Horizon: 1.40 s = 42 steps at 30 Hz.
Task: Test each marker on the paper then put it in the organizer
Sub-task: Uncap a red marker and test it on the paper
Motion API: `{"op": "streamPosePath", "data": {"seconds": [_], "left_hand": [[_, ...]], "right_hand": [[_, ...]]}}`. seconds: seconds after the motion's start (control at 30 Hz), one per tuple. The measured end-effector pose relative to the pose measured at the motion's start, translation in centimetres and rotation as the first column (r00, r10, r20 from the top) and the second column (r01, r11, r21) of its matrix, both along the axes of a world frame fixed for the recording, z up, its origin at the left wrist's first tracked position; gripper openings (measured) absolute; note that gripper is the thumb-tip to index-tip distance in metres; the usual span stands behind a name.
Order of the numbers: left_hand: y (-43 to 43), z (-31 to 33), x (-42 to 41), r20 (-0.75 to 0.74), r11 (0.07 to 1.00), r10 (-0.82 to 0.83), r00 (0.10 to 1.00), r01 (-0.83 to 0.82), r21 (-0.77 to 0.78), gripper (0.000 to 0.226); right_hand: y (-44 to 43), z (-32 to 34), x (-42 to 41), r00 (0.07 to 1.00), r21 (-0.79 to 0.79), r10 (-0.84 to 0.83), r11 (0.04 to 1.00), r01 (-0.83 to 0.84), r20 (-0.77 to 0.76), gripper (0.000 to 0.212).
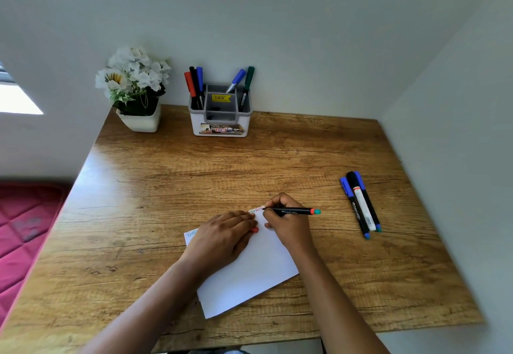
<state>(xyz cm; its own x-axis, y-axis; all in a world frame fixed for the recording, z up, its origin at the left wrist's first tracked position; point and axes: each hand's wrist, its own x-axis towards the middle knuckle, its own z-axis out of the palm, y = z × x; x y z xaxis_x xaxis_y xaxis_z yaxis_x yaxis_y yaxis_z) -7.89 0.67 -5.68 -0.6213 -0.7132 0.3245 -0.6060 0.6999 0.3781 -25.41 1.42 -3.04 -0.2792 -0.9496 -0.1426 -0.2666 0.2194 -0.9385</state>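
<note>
Far to the left of the grip, off the table's (166,176) edge, lies pink quilted bedding (22,229). Up and left of the grip, at the back of the table, a white flower pot (140,120) holds white blooms. Just right of the pot and still well behind the grip stands the organizer (220,127). Its left compartment holds a red, a black and a blue pen (194,87) upright. Its right compartment holds another blue pen and a green one (245,84), both leaning.

The paper (249,273) lies under and below the grip, turned at a slant, with coloured writing along its top edge. The left hand (222,237) rests flat on the paper just left of the grip, fingers laid straight and close together, pressing the sheet. A small red cap (254,230) peeks out at its fingertips. Whether the fingers hold the cap or merely cover it cannot be told.

The right hand (287,224) pinches the marker (294,211) near its tip, thumb and fingers curled round the black barrel. The tip touches the paper's top edge by the red writing. The barrel points out to the right of the grip, nearly level, and ends in a red band and a teal end.

Well to the right of the grip, three loose markers (361,205) lie side by side on the table, touching one another, caps pointing away from the person.
</note>
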Motion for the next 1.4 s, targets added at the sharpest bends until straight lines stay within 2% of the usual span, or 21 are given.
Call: {"op": "streamPosePath", "data": {"seconds": [0.43, 0.5, 0.57, 0.63, 0.73, 0.8, 0.87, 0.9, 0.97, 1.0, 1.07, 1.17, 1.27, 1.4], "left_hand": [[0.0, 0.1, -0.1, -0.028, 1.0, -0.015, 0.999, 0.014, -0.011, 0.032], [-0.1, 0.2, -0.1, -0.03, 1.0, -0.013, 0.999, 0.013, -0.002, 0.031], [-0.1, 0.2, -0.2, -0.035, 1.0, -0.008, 0.999, 0.008, 0.015, 0.03], [-0.1, 0.6, -0.1, -0.031, 0.999, -0.001, 1.0, 0.002, 0.048, 0.029], [-0.3, 1.4, -0.2, -0.014, 0.995, 0.051, 0.999, -0.05, 0.09, 0.029], [-0.5, 2.1, -0.5, -0.087, 0.977, 0.159, 0.983, -0.144, 0.159, 0.023], [-0.8, 3.1, -0.8, -0.252, 0.928, 0.308, 0.917, -0.231, 0.293, 0.011], [-0.9, 3.8, -1.1, -0.366, 0.865, 0.405, 0.838, -0.222, 0.449, 0.006], [-1.2, 5.6, -1.6, -0.536, 0.643, 0.629, 0.563, 0.012, 0.766, 0.007], [-1.3, 6.4, -1.9, -0.555, 0.539, 0.72, 0.416, 0.168, 0.826, 0.008], [-1.6, 7.5, -2.2, -0.504, 0.398, 0.833, 0.229, 0.385, 0.833, 0.008], [-1.6, 8.4, -2.5, -0.448, 0.317, 0.883, 0.137, 0.53, 0.787, 0.014], [-1.4, 8.9, -2.7, -0.436, 0.295, 0.893, 0.115, 0.582, 0.758, 0.021], [-1.2, 9.4, -3.0, -0.432, 0.284, 0.896, 0.102, 0.616, 0.735, 0.018]], "right_hand": [[-0.1, 0.1, 0.1, 0.999, 0.02, -0.04, 0.999, 0.04, 0.015, 0.015], [-0.3, 0.5, -0.3, 0.988, 0.024, -0.106, 0.994, 0.104, 0.115, 0.015], [-0.7, 1.2, -0.9, 0.94, 0.044, -0.172, 0.985, 0.167, 0.296, 0.017], [-1.0, 1.9, -1.2, 0.893, 0.067, -0.17, 0.985, 0.156, 0.416, 0.018], [-1.0, 2.9, -1.0, 0.865, 0.064, -0.115, 0.993, 0.096, 0.489, 0.017], [-0.9, 3.8, -0.8, 0.842, 0.029, -0.105, 0.994, 0.105, 0.53, 0.019], [-0.6, 4.8, -0.7, 0.825, -0.016, -0.101, 0.991, 0.132, 0.556, 0.019], [-0.3, 5.3, -0.7, 0.825, -0.037, -0.095, 0.99, 0.139, 0.557, 0.017], [0.3, 6.1, -0.5, 0.833, -0.074, -0.07, 0.988, 0.132, 0.549, 0.014], [0.6, 6.5, -0.3, 0.834, -0.088, -0.054, 0.989, 0.122, 0.549, 0.012], [1.1, 6.9, 0.1, 0.83, -0.103, -0.031, 0.989, 0.106, 0.556, 0.011], [1.6, 7.7, 0.6, 0.842, -0.111, -0.028, 0.988, 0.104, 0.539, 0.019], [1.9, 8.7, 0.8, 0.867, -0.138, -0.025, 0.985, 0.107, 0.497, 0.01], [2.0, 9.7, 1.1, 0.9, -0.141, -0.02, 0.986, 0.09, 0.436, 0.007]]}}
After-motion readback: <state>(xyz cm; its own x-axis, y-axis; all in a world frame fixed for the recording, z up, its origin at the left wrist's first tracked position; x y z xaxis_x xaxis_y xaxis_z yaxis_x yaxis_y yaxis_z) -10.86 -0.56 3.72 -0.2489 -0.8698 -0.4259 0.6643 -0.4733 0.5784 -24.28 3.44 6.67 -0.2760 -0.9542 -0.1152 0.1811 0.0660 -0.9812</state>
